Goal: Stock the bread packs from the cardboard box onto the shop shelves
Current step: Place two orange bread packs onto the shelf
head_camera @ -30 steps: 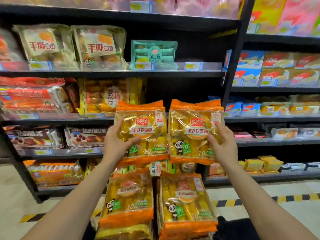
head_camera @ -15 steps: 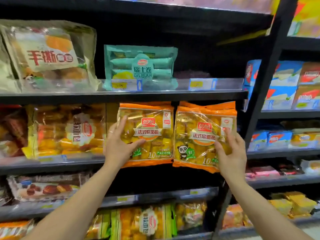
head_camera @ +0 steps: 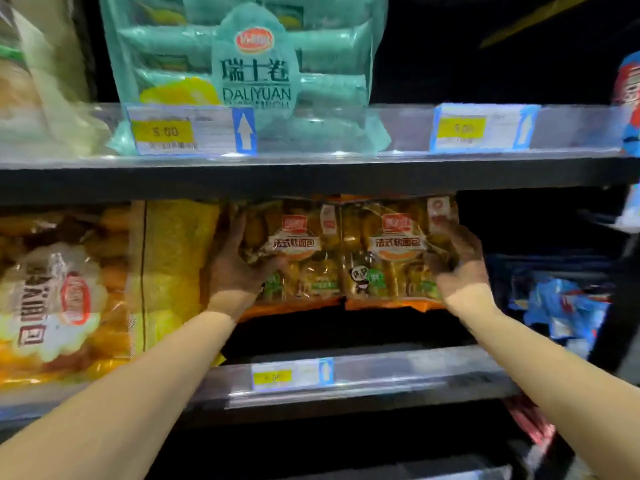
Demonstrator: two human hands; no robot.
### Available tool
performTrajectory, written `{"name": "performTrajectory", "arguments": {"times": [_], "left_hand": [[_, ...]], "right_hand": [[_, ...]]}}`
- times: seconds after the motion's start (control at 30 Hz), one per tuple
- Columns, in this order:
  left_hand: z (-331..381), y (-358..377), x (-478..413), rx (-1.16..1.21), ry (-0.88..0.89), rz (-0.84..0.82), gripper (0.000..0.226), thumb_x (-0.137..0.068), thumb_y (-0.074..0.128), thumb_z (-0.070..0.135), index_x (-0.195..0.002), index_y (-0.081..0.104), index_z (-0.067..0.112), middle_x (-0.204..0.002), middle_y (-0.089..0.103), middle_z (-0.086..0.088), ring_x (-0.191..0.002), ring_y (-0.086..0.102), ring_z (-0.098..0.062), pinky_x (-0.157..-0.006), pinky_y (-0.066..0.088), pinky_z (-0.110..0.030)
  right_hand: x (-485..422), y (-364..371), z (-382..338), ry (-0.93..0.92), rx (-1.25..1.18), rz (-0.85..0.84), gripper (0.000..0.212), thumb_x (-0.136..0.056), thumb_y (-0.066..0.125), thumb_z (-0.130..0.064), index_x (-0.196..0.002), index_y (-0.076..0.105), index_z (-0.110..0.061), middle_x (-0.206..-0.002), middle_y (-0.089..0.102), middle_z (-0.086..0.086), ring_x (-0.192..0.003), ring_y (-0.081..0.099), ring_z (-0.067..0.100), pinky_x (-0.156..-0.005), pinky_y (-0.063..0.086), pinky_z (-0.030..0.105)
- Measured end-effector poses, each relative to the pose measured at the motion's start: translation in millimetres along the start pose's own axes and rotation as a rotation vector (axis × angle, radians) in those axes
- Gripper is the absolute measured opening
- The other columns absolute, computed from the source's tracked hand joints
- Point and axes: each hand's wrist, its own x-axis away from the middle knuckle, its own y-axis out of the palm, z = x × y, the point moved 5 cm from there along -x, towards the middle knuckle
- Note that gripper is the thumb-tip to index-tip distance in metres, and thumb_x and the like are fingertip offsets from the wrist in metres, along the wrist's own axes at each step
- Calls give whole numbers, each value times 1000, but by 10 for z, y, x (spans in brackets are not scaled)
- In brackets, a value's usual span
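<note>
Two orange bread packs with a panda print stand side by side inside the dark middle shelf bay. My left hand (head_camera: 235,268) grips the left bread pack (head_camera: 304,251) by its left edge. My right hand (head_camera: 460,265) grips the right bread pack (head_camera: 394,254) by its right edge. Both packs are upright, their tops just under the shelf board above, their bottoms above the shelf floor. The clear front rail of this shelf (head_camera: 381,372) carries a price tag (head_camera: 291,375). The cardboard box is out of view.
A large yellow bread pack (head_camera: 69,296) fills the shelf to the left of my left hand. On the shelf above stands a teal Swiss roll pack (head_camera: 249,71) behind a clear rail with price tags. Blue packs (head_camera: 564,306) lie in the bay to the right.
Both hands have pushed the two orange packs forward, from in front of the shelf into the shaded middle bay. My view has moved much closer to the shelves.
</note>
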Motion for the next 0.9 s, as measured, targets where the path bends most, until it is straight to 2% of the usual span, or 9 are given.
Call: {"name": "performTrajectory", "arguments": {"times": [0.1, 0.17, 0.23, 0.33, 0.43, 0.53, 0.63, 0.73, 0.9], "left_hand": [[-93, 198, -169, -63, 83, -27, 102, -70, 84, 32, -152, 24, 17, -157, 25, -7, -141, 23, -19, -110, 13, -15], [-171, 357, -201, -89, 114, -202, 118, -69, 86, 34, -154, 6, 21, -160, 7, 0, -141, 7, -9, -115, 8, -22], [-316, 502, -184, -181, 128, -331, 128, -68, 85, 40, -153, -10, 22, -161, -8, 0, -143, -5, -9, -119, 3, -30], [-594, 640, -234, -297, 86, -299, 128, -70, 84, 40, -152, -15, 33, -162, -13, -4, -149, 0, -26, -120, 11, -46], [-613, 688, -303, -348, 50, -288, 124, -75, 81, 31, -150, -17, 38, -160, -17, -6, -146, 16, -37, -116, 20, -54], [-604, 718, -321, -414, -16, -279, 127, -74, 81, 36, -148, -23, 36, -160, -16, -13, -147, 5, -36, -119, 13, -50], [-531, 726, -318, -338, -89, -301, 132, -64, 78, 53, -132, -36, 57, -162, 4, -13, -144, 21, -37, -112, 29, -56], [-376, 718, -244, -281, -204, -353, 122, -70, 72, 58, -147, -20, 42, -160, 20, -6, -142, 27, -35, -112, 31, -51], [319, 321, 133, -591, -136, -504, 99, -82, 61, 61, -153, -3, 33, -157, 25, -12, -136, 37, -37, -105, 39, -40]], "right_hand": [[-153, 293, 162, -40, 217, -228, 88, -76, 75, -16, -149, 27, -30, -155, 17, 17, -143, 22, 34, -114, 19, 26], [-231, 426, 245, -139, 359, -363, 105, -73, 80, -23, -146, 7, -43, -158, -4, 12, -147, 4, 27, -119, 9, 29], [-290, 512, 350, -173, 473, -421, 105, -75, 80, -30, -136, 0, -63, -157, -14, -1, -147, 8, 25, -117, 16, 28], [-346, 613, 524, -129, 653, -443, 104, -80, 73, -39, -139, -10, -63, -156, -20, -9, -145, 18, 31, -112, 29, 35], [-413, 655, 632, -66, 689, -458, 103, -85, 70, -33, -145, -11, -52, -157, -25, -2, -149, 5, 26, -114, 24, 33], [-445, 693, 642, -2, 641, -498, 103, -85, 70, -34, -147, -10, -48, -156, -30, -1, -149, 0, 25, -116, 22, 33], [-438, 698, 592, 31, 642, -458, 102, -84, 71, -36, -147, -8, -52, -154, -35, -1, -149, 0, 29, -114, 27, 36], [-378, 590, 441, 86, 665, -417, 96, -82, 69, -46, -147, -1, -53, -156, -32, 2, -147, 11, 37, -111, 33, 41], [-22, 284, -99, 20, 817, -497, 84, -85, 58, -57, -150, 4, -48, -162, -12, -5, -149, 1, 32, -119, 15, 48]]}}
